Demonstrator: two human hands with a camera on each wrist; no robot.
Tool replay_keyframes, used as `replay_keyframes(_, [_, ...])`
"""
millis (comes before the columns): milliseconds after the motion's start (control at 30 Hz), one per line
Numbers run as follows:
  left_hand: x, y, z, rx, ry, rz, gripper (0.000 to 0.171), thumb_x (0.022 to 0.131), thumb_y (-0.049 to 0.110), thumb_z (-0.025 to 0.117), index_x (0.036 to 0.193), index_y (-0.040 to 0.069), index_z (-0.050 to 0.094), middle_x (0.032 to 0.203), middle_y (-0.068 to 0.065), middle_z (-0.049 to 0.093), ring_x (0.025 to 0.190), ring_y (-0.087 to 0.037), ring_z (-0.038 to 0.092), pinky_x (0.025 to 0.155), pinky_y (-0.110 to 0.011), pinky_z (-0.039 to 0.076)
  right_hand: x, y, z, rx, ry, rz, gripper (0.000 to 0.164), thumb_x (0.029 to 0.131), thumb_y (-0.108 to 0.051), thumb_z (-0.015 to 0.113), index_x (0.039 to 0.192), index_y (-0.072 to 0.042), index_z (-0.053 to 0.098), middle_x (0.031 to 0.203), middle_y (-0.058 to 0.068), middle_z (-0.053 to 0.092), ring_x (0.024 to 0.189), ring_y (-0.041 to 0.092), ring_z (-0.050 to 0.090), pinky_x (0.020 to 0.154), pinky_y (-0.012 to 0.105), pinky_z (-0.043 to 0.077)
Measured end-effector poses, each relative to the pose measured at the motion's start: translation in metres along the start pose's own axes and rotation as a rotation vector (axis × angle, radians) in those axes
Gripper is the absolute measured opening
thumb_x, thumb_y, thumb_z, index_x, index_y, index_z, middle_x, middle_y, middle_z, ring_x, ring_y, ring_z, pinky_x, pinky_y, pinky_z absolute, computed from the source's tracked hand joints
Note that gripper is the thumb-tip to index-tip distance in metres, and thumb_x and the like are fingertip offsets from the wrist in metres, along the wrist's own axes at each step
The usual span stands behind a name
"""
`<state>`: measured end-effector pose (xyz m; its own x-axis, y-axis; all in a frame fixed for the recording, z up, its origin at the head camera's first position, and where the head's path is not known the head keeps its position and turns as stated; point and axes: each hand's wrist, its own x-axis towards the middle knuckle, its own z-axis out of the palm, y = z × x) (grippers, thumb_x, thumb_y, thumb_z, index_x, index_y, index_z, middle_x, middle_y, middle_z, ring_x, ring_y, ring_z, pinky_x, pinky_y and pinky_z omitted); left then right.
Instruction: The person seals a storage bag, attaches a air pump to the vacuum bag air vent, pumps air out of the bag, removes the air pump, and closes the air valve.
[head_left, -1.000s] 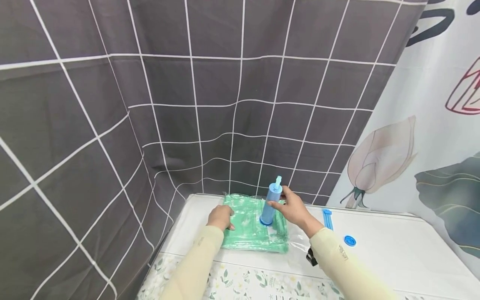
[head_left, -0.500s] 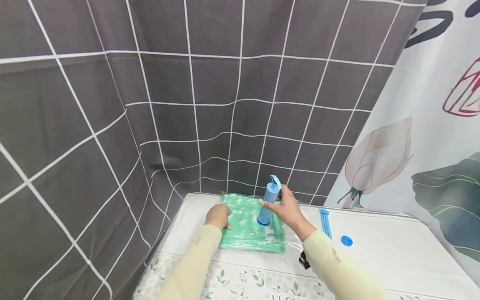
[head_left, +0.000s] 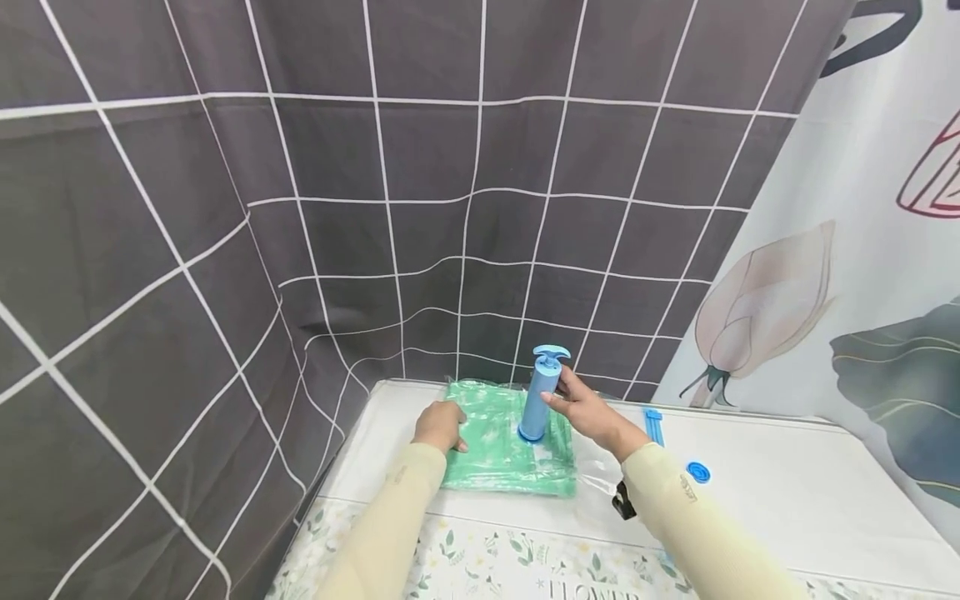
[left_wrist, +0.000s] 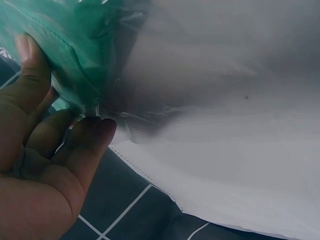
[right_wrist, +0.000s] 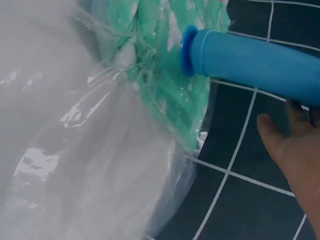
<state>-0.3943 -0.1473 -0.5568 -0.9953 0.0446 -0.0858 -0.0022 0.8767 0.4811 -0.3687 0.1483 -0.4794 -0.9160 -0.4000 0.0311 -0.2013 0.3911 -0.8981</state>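
A clear plastic vacuum bag (head_left: 480, 462) with folded green cloth inside lies on the white surface. My left hand (head_left: 441, 427) pinches its left edge, thumb on top and fingers below in the left wrist view. On the bag's right part stands a blue hand pump (head_left: 537, 408), leaning slightly right, with its wide base (right_wrist: 188, 51) against the bag and its T-shaped handle at the top. My right hand (head_left: 596, 417) is around the pump barrel from the right. In the right wrist view the fingers reach its lower side and the thumb is slightly off it.
A blue strip (head_left: 653, 425) and a round blue cap (head_left: 698, 472) lie right of the bag. Loose clear plastic (right_wrist: 90, 150) spreads from the bag. A grey checked curtain (head_left: 420, 250) hangs behind and left; a floral cloth (head_left: 480, 550) covers the front.
The pump has turned about its length: its handle, seen end-on before, now shows broadside. My right thumb has shifted right on the barrel. My left hand stays on the bag.
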Motion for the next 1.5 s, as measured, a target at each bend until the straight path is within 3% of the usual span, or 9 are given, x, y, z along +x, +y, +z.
replay_keyframes(200, [-0.029, 0.020, -0.018, -0.046, 0.013, -0.037, 0.064, 0.072, 0.012, 0.097, 0.133, 0.002, 0.081, 0.145, -0.024, 0.077, 0.140, -0.052, 0.068, 0.125, -0.065, 0.053, 0.003, -0.005, 0.017, -0.206, 0.257, 0.031, 0.092, 0.102, -0.037, 0.087, 0.169, 0.002, 0.036, 0.154, 0.030, 0.063, 0.143, 0.048, 0.064, 0.119, 0.065, 0.057])
replay_keyframes(333, [-0.029, 0.021, -0.016, -0.027, 0.021, -0.018, 0.064, 0.071, 0.013, 0.097, 0.133, 0.004, 0.082, 0.143, -0.023, 0.078, 0.139, -0.051, 0.070, 0.124, -0.065, 0.055, 0.005, -0.009, 0.019, -0.233, 0.349, 0.061, 0.085, 0.100, -0.030, 0.090, 0.163, 0.004, 0.043, 0.143, 0.028, 0.068, 0.132, 0.043, 0.068, 0.111, 0.060, 0.060])
replay_keyframes(533, [0.017, -0.011, 0.008, 0.063, 0.028, 0.012, 0.070, 0.067, 0.021, 0.102, 0.133, 0.010, 0.083, 0.140, -0.017, 0.081, 0.132, -0.048, 0.074, 0.117, -0.063, 0.060, 0.009, 0.001, 0.003, 0.034, 0.144, -0.017, 0.079, 0.108, -0.011, 0.076, 0.172, 0.003, 0.031, 0.165, 0.034, 0.057, 0.158, 0.053, 0.053, 0.130, 0.068, 0.048])
replay_keyframes(633, [0.020, -0.014, 0.007, 0.074, 0.035, 0.024, 0.070, 0.065, 0.022, 0.101, 0.132, 0.009, 0.084, 0.138, -0.017, 0.082, 0.130, -0.045, 0.076, 0.116, -0.059, 0.062, 0.009, 0.008, 0.001, 0.131, 0.047, -0.040, 0.086, 0.109, -0.005, 0.070, 0.177, 0.000, 0.018, 0.175, 0.036, 0.045, 0.166, 0.057, 0.040, 0.136, 0.073, 0.038])
replay_keyframes(733, [0.003, 0.003, -0.007, 0.051, 0.014, 0.003, 0.067, 0.066, 0.019, 0.100, 0.129, 0.003, 0.084, 0.134, -0.020, 0.083, 0.124, -0.044, 0.079, 0.113, -0.057, 0.064, 0.007, 0.010, 0.008, 0.040, 0.093, -0.007, 0.093, 0.106, -0.018, 0.079, 0.177, -0.002, 0.021, 0.171, 0.033, 0.048, 0.162, 0.055, 0.047, 0.132, 0.071, 0.044])
replay_keyframes(867, [-0.019, 0.023, -0.022, 0.045, 0.012, -0.018, 0.064, 0.067, 0.015, 0.097, 0.127, -0.002, 0.083, 0.131, -0.024, 0.083, 0.121, -0.046, 0.080, 0.113, -0.058, 0.064, 0.006, 0.003, 0.019, -0.128, 0.267, 0.043, 0.094, 0.097, -0.033, 0.094, 0.166, -0.001, 0.039, 0.151, 0.025, 0.062, 0.139, 0.043, 0.065, 0.115, 0.061, 0.059])
replay_keyframes(1033, [-0.028, 0.028, -0.023, 0.048, 0.028, -0.018, 0.064, 0.069, 0.015, 0.096, 0.130, 0.001, 0.083, 0.136, -0.022, 0.082, 0.128, -0.046, 0.077, 0.118, -0.058, 0.061, 0.006, -0.002, 0.024, -0.187, 0.361, 0.085, 0.080, 0.098, -0.031, 0.093, 0.157, -0.002, 0.046, 0.136, 0.021, 0.068, 0.122, 0.034, 0.067, 0.102, 0.052, 0.060])
replay_keyframes(1300, [-0.027, 0.026, -0.020, 0.027, 0.027, -0.031, 0.065, 0.068, 0.017, 0.096, 0.131, 0.003, 0.083, 0.138, -0.020, 0.082, 0.126, -0.042, 0.079, 0.116, -0.055, 0.063, 0.003, 0.009, 0.017, -0.171, 0.218, 0.021, 0.070, 0.110, -0.030, 0.078, 0.164, 0.001, 0.046, 0.154, 0.029, 0.065, 0.147, 0.049, 0.062, 0.125, 0.066, 0.053])
replay_keyframes(1500, [-0.025, 0.025, -0.021, 0.008, 0.028, -0.038, 0.064, 0.070, 0.016, 0.095, 0.131, 0.002, 0.082, 0.137, -0.022, 0.081, 0.118, -0.039, 0.080, 0.108, -0.051, 0.067, 0.002, 0.015, 0.012, -0.062, 0.081, -0.008, 0.081, 0.115, -0.022, 0.068, 0.179, -0.003, 0.023, 0.180, 0.032, 0.038, 0.168, 0.055, 0.038, 0.136, 0.073, 0.037])
